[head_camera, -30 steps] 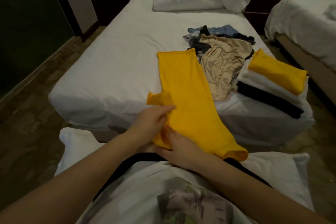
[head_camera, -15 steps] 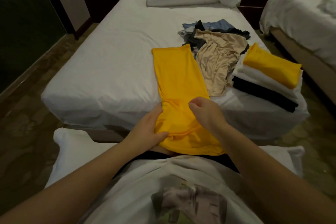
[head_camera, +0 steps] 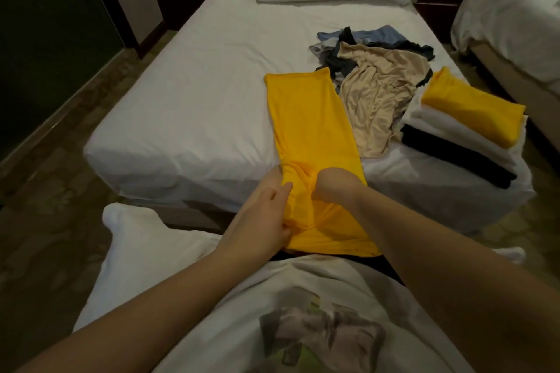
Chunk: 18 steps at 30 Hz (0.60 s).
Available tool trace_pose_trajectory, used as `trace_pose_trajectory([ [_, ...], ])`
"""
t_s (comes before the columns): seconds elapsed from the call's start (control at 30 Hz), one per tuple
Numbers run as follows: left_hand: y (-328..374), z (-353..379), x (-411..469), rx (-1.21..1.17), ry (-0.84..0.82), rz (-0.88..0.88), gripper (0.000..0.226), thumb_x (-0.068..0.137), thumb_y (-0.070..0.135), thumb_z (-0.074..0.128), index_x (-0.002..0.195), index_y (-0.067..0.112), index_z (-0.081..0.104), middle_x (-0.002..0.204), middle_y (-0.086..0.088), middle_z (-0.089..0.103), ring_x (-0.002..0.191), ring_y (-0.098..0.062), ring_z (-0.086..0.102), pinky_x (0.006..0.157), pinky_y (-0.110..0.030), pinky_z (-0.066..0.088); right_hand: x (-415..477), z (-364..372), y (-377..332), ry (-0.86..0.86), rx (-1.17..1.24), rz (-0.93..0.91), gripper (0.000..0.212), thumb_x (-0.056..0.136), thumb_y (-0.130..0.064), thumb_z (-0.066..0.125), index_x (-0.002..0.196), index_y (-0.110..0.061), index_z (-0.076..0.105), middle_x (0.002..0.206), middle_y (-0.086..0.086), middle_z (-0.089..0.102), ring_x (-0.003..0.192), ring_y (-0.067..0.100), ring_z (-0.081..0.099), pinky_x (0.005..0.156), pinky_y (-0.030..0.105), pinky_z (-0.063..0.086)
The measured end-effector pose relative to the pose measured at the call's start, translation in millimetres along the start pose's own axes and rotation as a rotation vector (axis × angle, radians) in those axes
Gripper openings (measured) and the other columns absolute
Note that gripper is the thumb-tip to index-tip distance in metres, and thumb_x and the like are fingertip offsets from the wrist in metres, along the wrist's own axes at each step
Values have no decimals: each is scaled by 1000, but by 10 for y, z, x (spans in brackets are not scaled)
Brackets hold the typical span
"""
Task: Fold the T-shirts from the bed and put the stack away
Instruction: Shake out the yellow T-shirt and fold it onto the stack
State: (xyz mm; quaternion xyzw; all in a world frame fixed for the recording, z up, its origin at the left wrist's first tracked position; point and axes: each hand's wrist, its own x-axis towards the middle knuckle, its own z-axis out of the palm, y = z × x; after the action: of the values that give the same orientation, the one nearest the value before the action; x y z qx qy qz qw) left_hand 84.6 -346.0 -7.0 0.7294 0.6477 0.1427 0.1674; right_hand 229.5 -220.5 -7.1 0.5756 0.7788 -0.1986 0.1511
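Hands are gripping the near end of a yellow T-shirt (head_camera: 309, 118), folded into a long strip and lying across the foot of the bed (head_camera: 188, 106): the left hand (head_camera: 266, 215) is pinching its left edge between thumb and fingers, while the right hand (head_camera: 336, 188) is closing over bunched fabric just beside it. To the right of the strip, a beige shirt (head_camera: 375, 100) is topping a loose pile of unfolded clothes (head_camera: 363, 39), and beyond that a folded stack (head_camera: 460, 127) is sitting at the bed's corner, yellow on top.
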Motion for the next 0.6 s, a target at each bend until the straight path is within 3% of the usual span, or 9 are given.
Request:
trace_pose_trajectory([
  [0.1, -14, 50, 0, 54, -11, 8, 75, 84, 18, 57, 147, 21, 18, 143, -12, 34, 114, -32, 48, 87, -44, 47, -49, -157, 42, 143, 220, -54, 19, 99, -15, 41, 106, -2, 52, 100, 15, 53, 102, 36, 51, 73, 34, 35],
  [0.2, 89, 7, -43, 179, 21, 43, 39, 90, 15, 47, 129, 17, 43, 134, -8, 42, 108, -28, 51, 80, -38, 46, -41, -313, 136, 350, 443, -36, 35, 98, -19, 46, 128, -3, 43, 114, 16, 54, 99, 35, 53, 69, 34, 37],
  [0.27, 138, -12, -68, 297, -27, 84, 25, 94, 18, 41, 116, 16, 53, 129, -3, 46, 107, -25, 50, 80, -38, 45, -50, -267, 206, 353, 376, -32, 37, 96, -18, 49, 130, -7, 41, 106, 15, 56, 85, 31, 54, 61, 36, 40],
  [0.33, 111, 15, -61, 357, -69, 205, 29, 94, 26, 39, 117, 19, 56, 128, -2, 50, 108, -26, 50, 87, -41, 44, -51, -119, 298, 239, 290, 3, 40, 94, -14, 50, 132, -7, 37, 102, 14, 55, 81, 30, 54, 55, 35, 39],
  [0.4, 13, 24, -28, 296, -76, 335, 49, 89, 46, 31, 121, 22, 59, 128, -1, 57, 111, -29, 52, 93, -42, 44, -72, -42, 384, 164, 255, 27, 50, 93, -19, 53, 138, -11, 33, 123, 17, 51, 99, 33, 54, 68, 39, 47],
  [0.47, -103, -50, -15, 212, -203, 395, 80, 81, 71, 18, 131, 21, 53, 139, -1, 50, 128, -22, 43, 110, -31, 25, -156, -55, 444, 223, 167, -51, 55, 92, -25, 56, 142, -17, 32, 141, 12, 39, 122, 35, 43, 94, 44, 43],
  [0.5, -171, -110, -17, 159, -277, 398, 91, 74, 79, 14, 136, 20, 48, 144, 1, 44, 134, -16, 35, 112, -21, 13, -251, -70, 461, 266, 116, -132, 54, 93, -26, 55, 142, -21, 33, 145, 8, 35, 128, 33, 37, 101, 43, 38],
  [0.53, -239, -168, -4, 102, -336, 381, 96, 70, 82, 14, 138, 22, 44, 147, 3, 39, 137, -11, 29, 110, -15, 8, -374, -66, 489, 304, 70, -231, 51, 94, -26, 54, 142, -23, 35, 147, 4, 36, 131, 30, 34, 104, 42, 34],
  [0.6, -350, -277, 48, 21, -383, 360, 89, 71, 83, 30, 140, 29, 40, 148, 10, 35, 137, -6, 25, 114, -18, 13, -673, -20, 572, 311, 6, -414, 43, 96, -28, 51, 138, -24, 43, 143, 0, 43, 129, 23, 38, 105, 37, 33],
])
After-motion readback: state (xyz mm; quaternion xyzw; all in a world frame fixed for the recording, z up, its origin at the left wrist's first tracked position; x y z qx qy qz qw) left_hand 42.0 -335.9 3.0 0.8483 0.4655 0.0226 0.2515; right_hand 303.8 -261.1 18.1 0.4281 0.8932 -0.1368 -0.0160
